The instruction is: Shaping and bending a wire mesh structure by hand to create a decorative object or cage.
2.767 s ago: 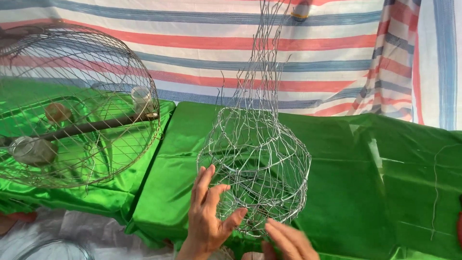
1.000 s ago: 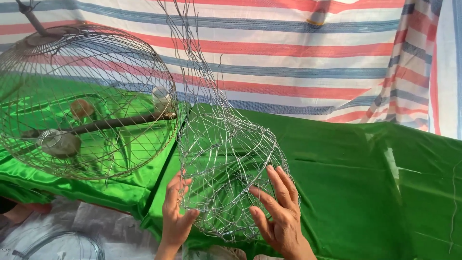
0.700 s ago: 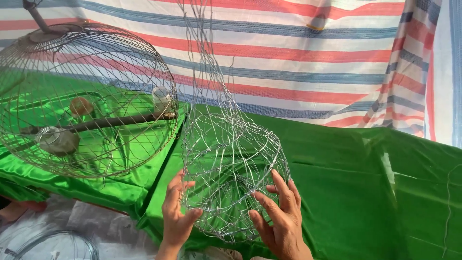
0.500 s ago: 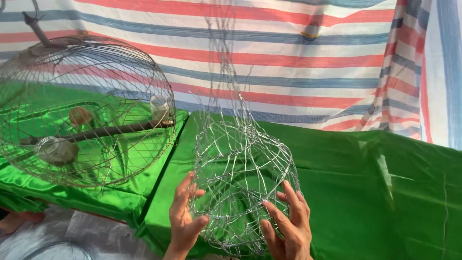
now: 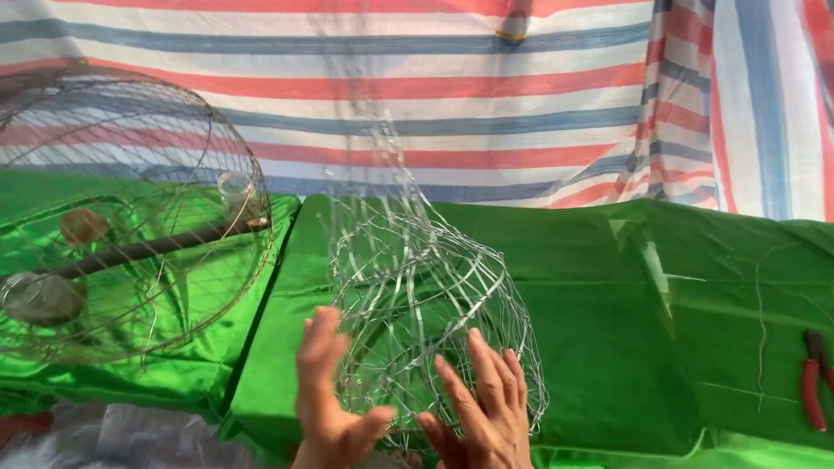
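left hand (image 5: 328, 408) was spread open at the bottom of the frame, fingers straight and pointing up, palm pressed to the left flank of the wire basket (image 5: 426, 321); nothing was clasped in it. further left, a large round wire cage (image 5: 130, 208) rested on the green cloth (image 5: 608, 287), with a dark rod (image 5: 139, 250) running through it, a small orange-brown cup (image 5: 83, 226), a grey dish (image 5: 39, 298) and a pale cup (image 5: 236, 191) inside. the wire basket stood in the middle on the green cloth, bulbous at the base and narrowing upward into a thin blurred neck of loose wire against the striped tarp (image 5: 521, 104). right hand (image 5: 482, 404) was also open, fingers fanned against the lower right side of the basket, just beside the left hand, so the basket sat between the two palms. far right, red-handled pliers (image 5: 814, 378) lay on the cloth, well apart from the hands, near a thin strand of wire (image 5: 758, 321).
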